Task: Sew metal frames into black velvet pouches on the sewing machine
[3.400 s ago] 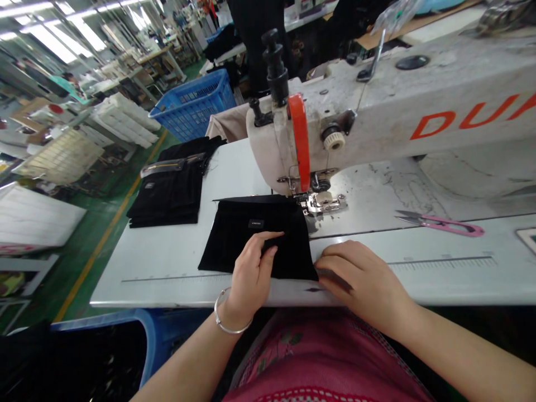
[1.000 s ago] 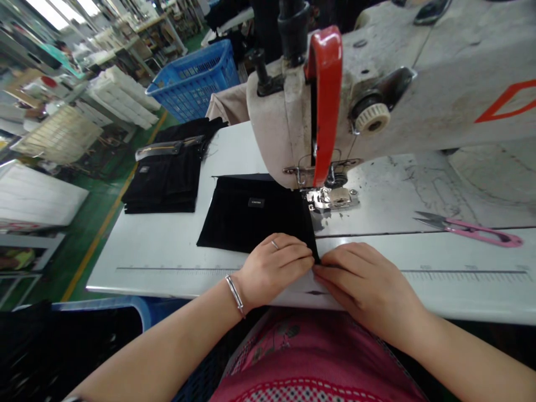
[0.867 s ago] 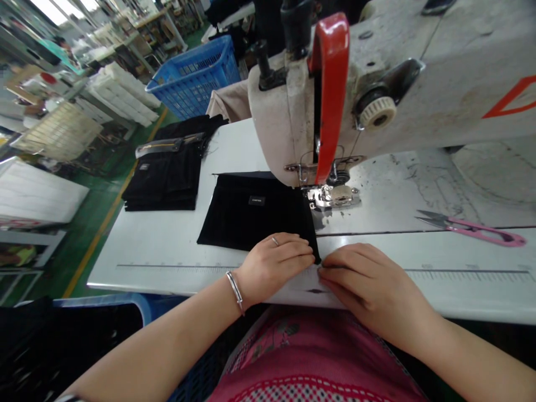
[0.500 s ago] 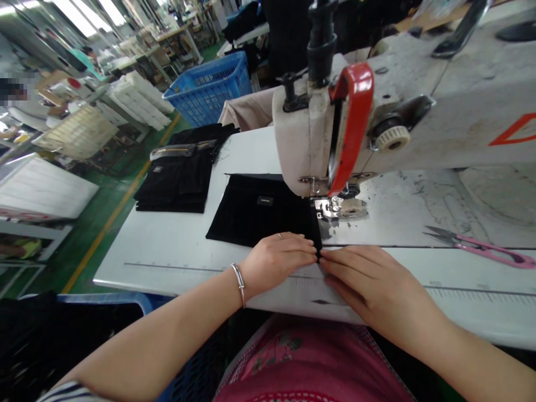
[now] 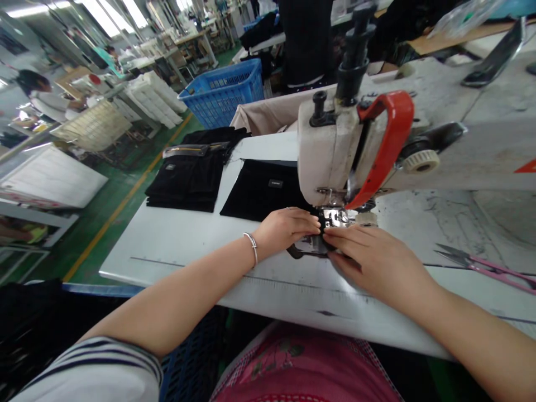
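Observation:
A black fabric piece with a small label lies on the white table, its right edge at the needle area of the sewing machine. My left hand rests on the fabric's near right corner, fingers together and pressing it. Just right of the presser foot, my right hand has its fingertips pinched at the same fabric edge. The two hands' fingertips nearly meet. What lies beneath the fingertips is hidden.
Pink-handled thread snips lie on the right. A stack of black pieces sits at the table's left. Behind are a blue basket and beige cloth. At far left, a person is seated.
Both hands and the fabric have moved away from me, closer to the presser foot. A dark-edged metal plate now shows below my left hand. The camera view has shifted.

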The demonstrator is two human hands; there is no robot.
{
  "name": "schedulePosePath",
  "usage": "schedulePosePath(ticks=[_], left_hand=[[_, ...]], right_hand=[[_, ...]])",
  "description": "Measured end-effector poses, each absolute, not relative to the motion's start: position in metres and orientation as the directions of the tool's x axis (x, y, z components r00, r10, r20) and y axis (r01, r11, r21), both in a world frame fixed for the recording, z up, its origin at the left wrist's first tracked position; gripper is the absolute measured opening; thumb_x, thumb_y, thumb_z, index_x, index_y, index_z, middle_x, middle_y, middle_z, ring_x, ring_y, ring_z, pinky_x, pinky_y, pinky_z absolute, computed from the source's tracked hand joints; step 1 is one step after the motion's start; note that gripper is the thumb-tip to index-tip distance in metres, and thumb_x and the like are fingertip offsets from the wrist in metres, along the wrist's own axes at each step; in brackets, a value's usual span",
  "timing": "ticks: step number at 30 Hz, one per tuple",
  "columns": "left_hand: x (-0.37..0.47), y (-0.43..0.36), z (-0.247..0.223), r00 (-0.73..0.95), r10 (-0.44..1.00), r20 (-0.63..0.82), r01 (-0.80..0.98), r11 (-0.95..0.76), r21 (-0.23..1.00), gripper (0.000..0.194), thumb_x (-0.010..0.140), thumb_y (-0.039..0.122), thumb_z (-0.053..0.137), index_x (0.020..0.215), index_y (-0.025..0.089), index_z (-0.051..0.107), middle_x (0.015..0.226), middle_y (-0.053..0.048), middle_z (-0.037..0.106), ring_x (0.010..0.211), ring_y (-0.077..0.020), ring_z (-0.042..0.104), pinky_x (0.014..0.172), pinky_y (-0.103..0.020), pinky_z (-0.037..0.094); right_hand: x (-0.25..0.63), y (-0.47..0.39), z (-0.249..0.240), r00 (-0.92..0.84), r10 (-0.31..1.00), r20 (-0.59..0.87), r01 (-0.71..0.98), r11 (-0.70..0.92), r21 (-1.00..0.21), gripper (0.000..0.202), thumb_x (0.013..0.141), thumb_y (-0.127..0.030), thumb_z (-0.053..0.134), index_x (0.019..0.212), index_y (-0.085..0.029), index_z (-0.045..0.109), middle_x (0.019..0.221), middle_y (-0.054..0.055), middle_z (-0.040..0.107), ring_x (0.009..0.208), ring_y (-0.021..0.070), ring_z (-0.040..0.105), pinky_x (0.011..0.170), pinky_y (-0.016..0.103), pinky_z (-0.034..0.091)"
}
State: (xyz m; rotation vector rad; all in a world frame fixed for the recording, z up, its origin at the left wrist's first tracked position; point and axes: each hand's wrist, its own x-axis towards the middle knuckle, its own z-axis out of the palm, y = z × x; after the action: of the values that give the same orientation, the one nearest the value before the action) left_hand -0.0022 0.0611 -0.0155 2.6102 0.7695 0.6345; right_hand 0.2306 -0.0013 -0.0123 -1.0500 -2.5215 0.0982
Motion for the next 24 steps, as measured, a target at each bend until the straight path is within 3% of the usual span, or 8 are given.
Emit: schedulePosePath(ticks=[5, 12, 18, 21, 24], left_hand=[[-0.001, 0.079, -0.020, 0.710, 0.618, 0.336, 0.469, -0.772, 0.429, 0.020, 0.093, 0.018, 0.054, 0.101, 0.023, 0.072, 0.108, 0.000, 0.072, 0.108, -0.0135, 0.064, 0.100, -0.028, 0.049], [-0.001, 0.094, -0.023, 0.683, 0.641, 0.350, 0.534, -0.765, 0.361, 0.016, 0.090, 0.019, 0.060, 0.095, 0.023, 0.075, 0.103, -0.001, 0.072, 0.097, -0.0143, 0.067, 0.087, -0.024, 0.053], [-0.001, 0.094, -0.022, 0.692, 0.637, 0.339, 0.541, -0.769, 0.342, 0.018, 0.090, 0.018, 0.058, 0.097, 0.024, 0.074, 0.105, -0.001, 0.071, 0.098, -0.0150, 0.066, 0.089, -0.026, 0.053], [-0.005, 0.097, -0.017, 0.757, 0.583, 0.295, 0.503, -0.808, 0.306, 0.024, 0.091, 0.014, 0.053, 0.105, 0.023, 0.071, 0.110, -0.002, 0.069, 0.103, -0.0151, 0.063, 0.091, -0.028, 0.052], [-0.014, 0.105, -0.003, 0.876, 0.447, 0.180, 0.424, -0.892, 0.154, 0.036, 0.090, 0.008, 0.048, 0.121, 0.021, 0.062, 0.124, -0.005, 0.062, 0.115, -0.0185, 0.057, 0.096, -0.033, 0.050]], right_hand=[[0.229, 0.004, -0.023, -0.596, 0.719, 0.358, 0.702, 0.683, -0.204, 0.032, 0.094, -0.029, 0.050, 0.119, -0.015, 0.062, 0.127, 0.006, 0.061, 0.107, 0.0263, 0.059, 0.086, 0.043, 0.049], [0.227, 0.009, -0.024, -0.580, 0.731, 0.359, 0.697, 0.673, -0.246, 0.028, 0.095, -0.027, 0.047, 0.116, -0.017, 0.065, 0.122, 0.003, 0.065, 0.106, 0.0233, 0.060, 0.088, 0.041, 0.048], [0.227, 0.008, -0.024, -0.551, 0.748, 0.370, 0.690, 0.658, -0.302, 0.026, 0.095, -0.025, 0.049, 0.114, -0.020, 0.065, 0.120, 0.001, 0.066, 0.105, 0.0224, 0.061, 0.087, 0.040, 0.047], [0.230, 0.008, -0.024, -0.552, 0.738, 0.389, 0.653, 0.672, -0.349, 0.023, 0.094, -0.024, 0.051, 0.110, -0.020, 0.066, 0.113, 0.001, 0.068, 0.101, 0.0213, 0.061, 0.087, 0.039, 0.047], [0.234, 0.009, -0.023, -0.486, 0.737, 0.471, 0.630, 0.668, -0.396, 0.017, 0.091, -0.022, 0.055, 0.101, -0.020, 0.068, 0.100, 0.004, 0.069, 0.093, 0.0211, 0.060, 0.085, 0.037, 0.047]])
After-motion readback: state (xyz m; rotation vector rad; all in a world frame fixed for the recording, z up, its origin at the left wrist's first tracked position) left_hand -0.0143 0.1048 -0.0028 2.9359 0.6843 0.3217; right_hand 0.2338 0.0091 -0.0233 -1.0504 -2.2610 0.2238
